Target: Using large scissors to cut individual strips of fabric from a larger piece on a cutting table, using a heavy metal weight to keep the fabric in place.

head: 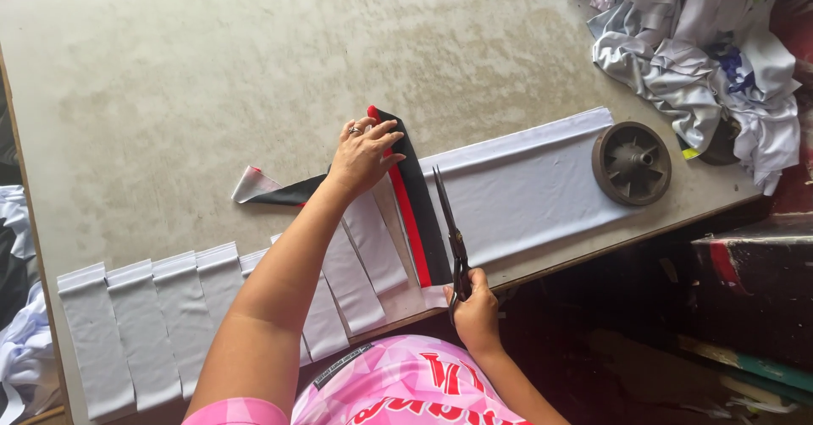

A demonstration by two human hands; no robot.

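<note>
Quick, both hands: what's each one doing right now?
Left hand: open, fingers spread, pressing flat on the black-and-red strip.
Right hand: closed around the scissors handles.

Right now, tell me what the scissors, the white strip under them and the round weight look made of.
Scissors: dark, dull metal blades, probably steel. White strip: thin, smooth, limp fabric, likely a synthetic knit. Round weight: moulded hub and ribs, matte grey-brown; looks like a plastic wheel, though cast metal is possible.

Black-red strip [415, 201] flat atop white fabric [517, 192]; scissors [453, 239] open, blades along strip edge.
</note>
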